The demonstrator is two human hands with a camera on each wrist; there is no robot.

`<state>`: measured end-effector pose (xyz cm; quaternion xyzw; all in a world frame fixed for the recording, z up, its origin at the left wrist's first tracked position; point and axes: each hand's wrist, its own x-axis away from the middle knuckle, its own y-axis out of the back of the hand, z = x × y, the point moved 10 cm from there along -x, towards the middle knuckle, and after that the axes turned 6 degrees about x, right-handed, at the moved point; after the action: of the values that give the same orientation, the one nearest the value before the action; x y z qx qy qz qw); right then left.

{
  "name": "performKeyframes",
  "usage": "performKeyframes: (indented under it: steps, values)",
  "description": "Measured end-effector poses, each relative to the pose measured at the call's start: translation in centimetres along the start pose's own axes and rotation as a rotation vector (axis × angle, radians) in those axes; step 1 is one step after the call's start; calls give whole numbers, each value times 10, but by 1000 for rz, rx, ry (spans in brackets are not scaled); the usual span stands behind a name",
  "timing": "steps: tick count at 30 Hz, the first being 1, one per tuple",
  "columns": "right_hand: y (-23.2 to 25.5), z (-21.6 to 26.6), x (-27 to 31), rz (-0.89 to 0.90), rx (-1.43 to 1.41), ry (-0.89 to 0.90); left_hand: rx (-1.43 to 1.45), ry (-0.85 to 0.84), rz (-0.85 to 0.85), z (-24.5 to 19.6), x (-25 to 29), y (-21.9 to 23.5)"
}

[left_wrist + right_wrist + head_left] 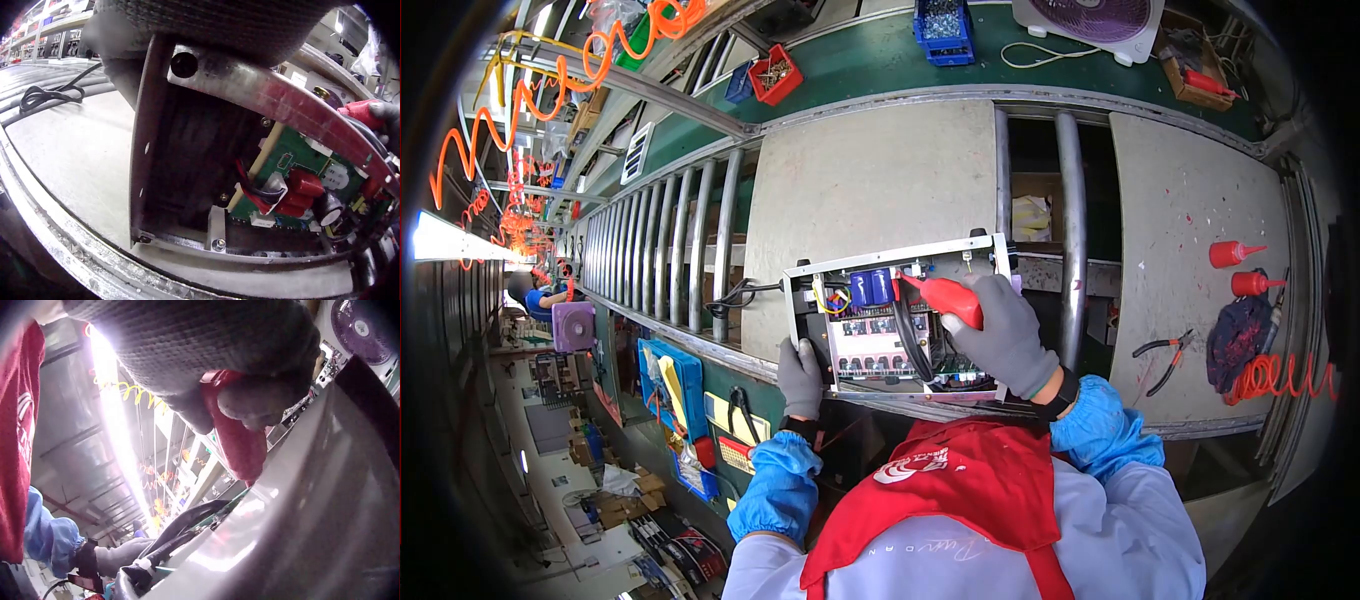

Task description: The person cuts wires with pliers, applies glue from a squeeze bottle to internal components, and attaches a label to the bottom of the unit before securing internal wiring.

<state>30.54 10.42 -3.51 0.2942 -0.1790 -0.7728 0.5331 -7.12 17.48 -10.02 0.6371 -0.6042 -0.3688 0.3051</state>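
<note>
An open metal case [798,330] holding electronics lies in front of me. Inside are blue block-shaped parts [872,287], thick black cables [912,345] and a green circuit board [275,164]. My gloved right hand [1008,335] grips a red squeeze bottle [950,297], its thin nozzle pointing left, right at the blue parts. The same bottle [240,440] shows under my fingers in the right wrist view. My gloved left hand [800,380] holds the case's near left corner, thumb along its side; in the left wrist view the glove [212,28] covers part of the edge.
Pliers [1168,362], two more red squeeze bottles [1230,254], a dark cloth [1238,345] and an orange coiled hose [1280,378] lie on the right board. Metal rollers [685,245] run left. Parts bins [775,75] and a fan [1095,20] stand at the back. Another person [545,298] is far left.
</note>
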Motion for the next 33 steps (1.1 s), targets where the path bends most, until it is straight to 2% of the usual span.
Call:
performKeyframes:
  steps: [9,18,24,27,30,33]
  values:
    - [22,5,9,-40,43,22,-17,34,17,2,-1,-1]
    - [22,14,5,-64,121,90,-7,52,31,2,0,0]
    - [32,15,11,-84,143,55,-11,41,-5,-3,1,3]
    - [51,27,22,-145,158,55,76,25,2,-1,0,2]
    - [67,41,39,-257,223,76,138,83,43,0,0,1]
    - [75,54,55,-318,363,45,171,60,69,14,-3,-4]
